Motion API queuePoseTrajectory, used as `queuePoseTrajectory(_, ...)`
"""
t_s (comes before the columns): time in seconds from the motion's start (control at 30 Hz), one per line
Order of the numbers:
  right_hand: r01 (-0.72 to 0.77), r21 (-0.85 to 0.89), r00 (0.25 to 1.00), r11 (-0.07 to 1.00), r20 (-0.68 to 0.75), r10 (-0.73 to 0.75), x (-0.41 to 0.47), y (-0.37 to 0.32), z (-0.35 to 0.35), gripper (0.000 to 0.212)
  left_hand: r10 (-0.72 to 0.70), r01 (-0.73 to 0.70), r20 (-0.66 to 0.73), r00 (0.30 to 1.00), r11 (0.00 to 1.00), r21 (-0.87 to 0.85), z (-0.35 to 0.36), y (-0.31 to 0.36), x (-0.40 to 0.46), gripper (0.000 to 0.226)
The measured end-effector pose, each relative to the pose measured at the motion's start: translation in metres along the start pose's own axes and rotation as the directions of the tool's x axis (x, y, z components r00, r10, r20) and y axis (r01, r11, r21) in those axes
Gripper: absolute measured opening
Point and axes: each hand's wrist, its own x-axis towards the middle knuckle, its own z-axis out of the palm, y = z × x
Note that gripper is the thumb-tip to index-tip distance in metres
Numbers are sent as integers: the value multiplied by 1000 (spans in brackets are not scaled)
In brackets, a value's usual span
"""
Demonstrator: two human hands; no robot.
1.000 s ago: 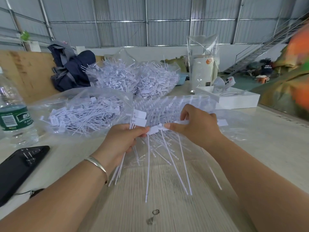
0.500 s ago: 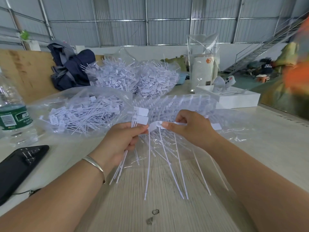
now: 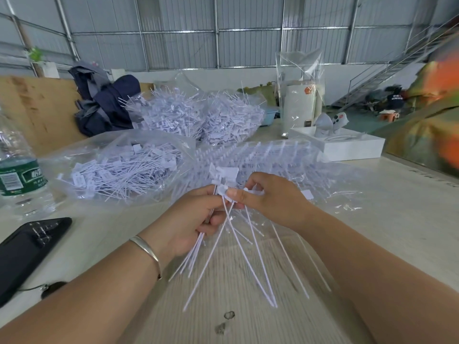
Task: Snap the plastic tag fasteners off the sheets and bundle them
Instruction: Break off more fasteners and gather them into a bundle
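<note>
Counted: two hands, left hand (image 3: 191,219) and right hand (image 3: 273,199); three bags of loose fasteners, near-left bag (image 3: 119,167), far-left bag (image 3: 171,112), far-right bag (image 3: 233,117); one bottle (image 3: 19,175); one phone (image 3: 27,252); one white box (image 3: 347,145); one bracelet (image 3: 146,252).

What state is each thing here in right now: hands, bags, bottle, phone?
Left hand: gripping a bundle of fasteners.
Right hand: pinching a few fasteners' heads.
Near bag: lying flat, filled.
Water bottle: upright.
Phone: flat, screen dark.
</note>
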Motion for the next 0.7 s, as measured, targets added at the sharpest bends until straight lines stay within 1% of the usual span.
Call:
queuePoseTrajectory(0.03,2,-1,1000,1000,-4,-2,0,0,-1,78,-22,22,0,1000,1000,-13,0,1,0,14)
queuePoseTrajectory(0.17,8,16,1000,1000,-27,-7,1,3,-3,51,-115,116,26,993,991,-67,-1,2,0,14)
queuePoseTrajectory(0.27,29,39,998,999,-62,-27,2,5,-3,43,-141,143,23,990,984,-103,-4,4,1,15)
queuePoseTrajectory(0.37,51,75,995,996,-90,-44,3,4,-5,36,-141,136,-20,990,979,-149,-5,6,0,16)
queuePoseTrajectory(0.43,81,152,992,985,-104,-65,3,3,-6,24,-138,127,-61,989,978,-165,-7,7,0,18)
queuePoseTrajectory(0.53,108,175,988,979,-125,-87,2,2,-9,7,-147,126,-101,984,974,-187,-10,9,1,16)
queuePoseTrajectory(0.7,112,192,987,975,-136,-87,0,0,-12,4,-145,109,-138,980,965,-239,-11,11,2,13)
